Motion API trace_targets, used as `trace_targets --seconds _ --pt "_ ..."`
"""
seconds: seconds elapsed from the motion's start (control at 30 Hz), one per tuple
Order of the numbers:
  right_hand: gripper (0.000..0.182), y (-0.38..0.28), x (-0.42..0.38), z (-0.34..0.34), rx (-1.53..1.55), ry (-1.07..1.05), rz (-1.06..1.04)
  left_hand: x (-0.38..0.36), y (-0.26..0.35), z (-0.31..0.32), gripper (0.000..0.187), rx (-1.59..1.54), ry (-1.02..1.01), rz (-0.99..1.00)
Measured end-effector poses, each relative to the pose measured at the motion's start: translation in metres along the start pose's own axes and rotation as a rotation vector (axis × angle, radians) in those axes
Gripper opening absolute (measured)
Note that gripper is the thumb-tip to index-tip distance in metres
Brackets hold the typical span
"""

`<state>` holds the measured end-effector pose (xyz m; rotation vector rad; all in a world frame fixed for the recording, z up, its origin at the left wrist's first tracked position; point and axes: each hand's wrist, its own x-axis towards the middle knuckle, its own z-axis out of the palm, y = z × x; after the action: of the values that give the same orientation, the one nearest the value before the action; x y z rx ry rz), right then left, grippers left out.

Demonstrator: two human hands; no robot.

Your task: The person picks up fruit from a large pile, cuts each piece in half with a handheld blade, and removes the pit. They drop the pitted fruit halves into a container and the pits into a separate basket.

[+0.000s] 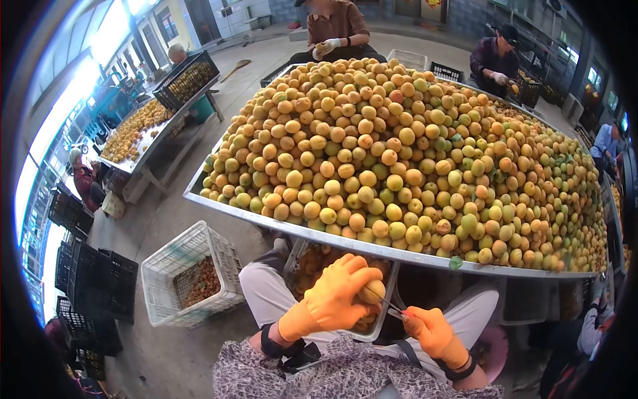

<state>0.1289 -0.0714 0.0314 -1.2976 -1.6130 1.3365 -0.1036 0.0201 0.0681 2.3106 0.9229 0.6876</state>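
Observation:
Both my hands wear orange gloves. My left hand [342, 290] grips a yellow-orange fruit [372, 291] above a light crate [380, 326] between my knees, which holds more fruit. My right hand [435, 334] is closed on a thin metal tool [397, 311], whose tip reaches the fruit. Beyond my hands, a large heap of yellow, orange and greenish fruit [372, 159] fills a metal-edged table [292, 231].
A white plastic crate [193, 272] with small brown pieces stands on the floor at left, near stacked black crates [100, 279]. Co-workers sit at the far side, including one person [335, 30] behind the heap. Another fruit table [143, 149] is at upper left.

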Motion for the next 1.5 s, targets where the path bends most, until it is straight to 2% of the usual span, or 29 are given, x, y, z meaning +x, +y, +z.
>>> trace_targets --seconds 0.07,0.1,0.13,0.17,0.2,0.27,0.3,0.33,0.4,0.53,0.6,0.63,0.67,0.73,0.8,0.87,0.9,0.93,0.97,1.0,1.03,1.07,1.13,1.17,1.2,1.27,1.3,1.37,1.5 --pt "0.03 -0.006 -0.003 -0.007 0.008 -0.012 0.099 -0.004 -0.026 0.012 0.045 -0.007 0.005 -0.005" --pt "0.019 -0.002 -0.008 -0.012 0.25 0.017 0.149 -0.005 -0.036 0.014 0.043 -0.345 0.029 -0.145" --pt "0.019 -0.001 -0.008 -0.013 0.251 0.017 0.146 -0.008 -0.043 0.016 0.042 -0.686 0.053 -0.284" --pt "0.014 -0.004 -0.006 -0.013 0.266 0.134 0.02 -0.014 -0.046 0.017 0.044 -1.01 -0.029 -0.463" --pt "0.014 -0.007 -0.005 -0.012 0.282 0.257 -0.101 -0.015 -0.042 0.022 0.044 -1.009 -0.043 -0.466" --pt "0.043 -0.004 0.012 -0.004 0.199 0.216 -0.093 -0.011 -0.029 0.038 0.05 -1.657 -0.065 -0.392" --pt "0.05 -0.01 0.025 -0.001 0.063 0.237 -0.224 -0.01 -0.02 0.042 0.058 -1.687 -0.085 -0.383" --pt "0.056 -0.015 0.034 0.001 -0.075 0.253 -0.356 -0.009 -0.015 0.049 0.057 -1.768 -0.082 -0.31" --pt "0.057 -0.014 0.041 0.006 -0.098 0.238 -0.343 -0.003 0.006 0.051 0.059 -1.562 0.028 -0.512" --pt "0.06 -0.014 0.046 0.007 -0.186 0.149 -0.376 -0.017 -0.01 0.068 0.05 -1.649 0.029 -0.567" --pt "0.059 -0.018 0.042 0.01 -0.19 0.135 -0.333 -0.033 -0.035 0.086 0.059 -0.739 -0.055 -0.237" --pt "0.058 -0.019 0.04 0.011 -0.194 0.132 -0.287 -0.031 -0.03 0.092 0.051 -0.551 0.106 -0.058" --pt "0.058 -0.017 0.04 0.011 -0.194 0.128 -0.283 -0.033 -0.026 0.092 0.051 -0.555 0.108 -0.063" --pt "0.053 -0.01 0.043 0.01 -0.206 0.099 -0.397 -0.014 0.003 0.063 0.055 -1.017 -0.11 -0.712" --pt "0.049 0.004 0.049 0.016 -0.158 0.129 -0.45 -0.014 0.001 0.071 0.054 -1.085 -0.117 -0.696" --pt "0.045 0.009 0.048 0.02 -0.116 0.162 -0.511 -0.006 0.008 0.068 0.034 -0.884 0.028 -0.515" --pt "0.042 0.012 0.043 0.024 -0.025 0.156 -0.392 -0.01 0.005 0.073 0.035 -0.869 0.077 -0.429" --pt "0.039 0.015 0.037 0.028 0.067 0.148 -0.268 -0.013 0.004 0.077 0.035 -0.872 0.072 -0.434" --pt "0.039 0.019 0.034 0.035 0.069 0.15 -0.261 -0.015 0.004 0.08 0.036 -0.854 0.165 -0.382" --pt "0.037 0.025 0.035 0.043 0.249 0.195 -0.245 -0.015 0.005 0.083 0.038 -0.834 0.256 -0.326" --pt "0.035 0.028 0.036 0.047 0.428 0.241 -0.232 -0.016 0.005 0.089 0.042 -0.782 0.3 -0.281" --pt "0.035 0.028 0.036 0.046 0.426 0.246 -0.231 -0.015 0.004 0.09 0.042 -0.785 0.296 -0.279" --pt "0.049 0.024 0.039 0.043 0.816 0.176 -0.079 -0.012 0.001 0.089 0.042 -0.958 0.268 -0.46" --pt "0.057 0.023 0.04 0.042 1.009 0.137 -0.001 -0.012 -0.004 0.086 0.04 -1.091 0.251 -0.455" --pt "0.057 0.021 0.04 0.041 1.005 0.143 -0.004 -0.015 -0.009 0.081 0.039 -1.227 0.23 -0.451" --pt "0.07 0.017 0.037 0.041 1.072 0.068 -0.068 -0.018 -0.011 0.075 0.042 -0.893 0.169 -0.314" --pt "0.071 0.021 0.038 0.039 1.07 0.044 -0.105 -0.02 -0.013 0.072 0.042 -0.897 0.169 -0.316" --pt "0.068 0.012 0.037 0.036 1.043 0.065 -0.074 -0.022 -0.017 0.066 0.037 -1.681 0.123 -0.605" --pt "0.056 -0.001 0.038 0.026 0.961 0.051 0.052 -0.026 -0.027 0.065 0.034 -1.774 0.101 -0.605"
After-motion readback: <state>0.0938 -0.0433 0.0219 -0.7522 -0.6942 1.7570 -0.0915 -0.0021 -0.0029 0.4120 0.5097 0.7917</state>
